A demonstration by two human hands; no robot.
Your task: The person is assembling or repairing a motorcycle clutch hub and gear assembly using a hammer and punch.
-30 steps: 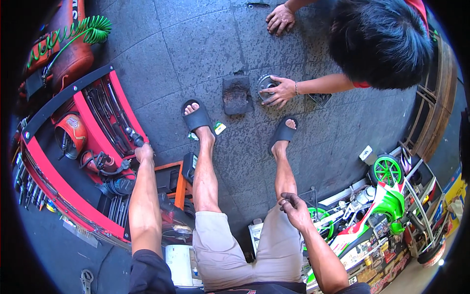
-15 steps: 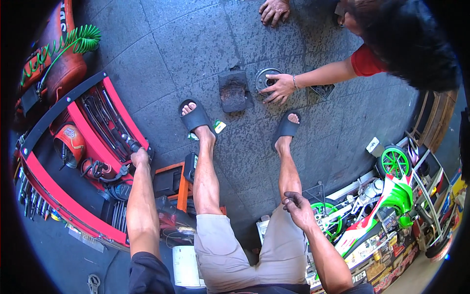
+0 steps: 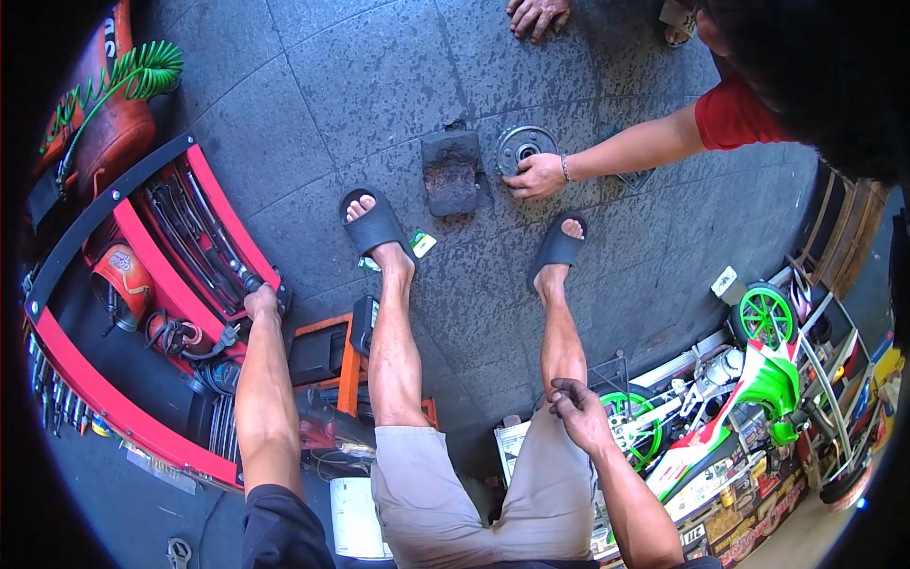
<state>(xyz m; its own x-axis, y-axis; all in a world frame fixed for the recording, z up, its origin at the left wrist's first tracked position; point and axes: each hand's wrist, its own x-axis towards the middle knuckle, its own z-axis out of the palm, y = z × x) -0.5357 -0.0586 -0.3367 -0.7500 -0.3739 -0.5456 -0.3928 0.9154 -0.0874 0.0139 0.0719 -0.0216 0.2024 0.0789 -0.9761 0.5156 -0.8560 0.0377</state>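
Note:
At the red tool cart's near corner, my left hand point(image 3: 263, 302) is closed around the dark handle of a tool point(image 3: 248, 278). The tool's metal shaft points up along the tray, and the fingers partly hide its grip. My right hand point(image 3: 580, 415) hovers by my right knee with fingers loosely bent and apart, and nothing shows in it. On the floor ahead, a co-worker's hand point(image 3: 536, 177) touches the lower edge of a round metal drum-like part point(image 3: 513, 147). Left of that part stands a worn dark block point(image 3: 449, 171).
The red tool cart point(image 3: 227, 211) holds long wrenches, an orange-red container point(image 3: 121, 275) and a coiled cable. Behind it are an orange tank point(image 3: 123, 133) and a green coiled hose point(image 3: 152, 71). An orange frame point(image 3: 353, 379) stands beside my left leg. A green-and-white motorbike point(image 3: 763, 384) is at right.
The co-worker's hand has slid from the top of the round part to its lower edge, uncovering its centre. The view has shifted slightly; my hands keep nearly the same places.

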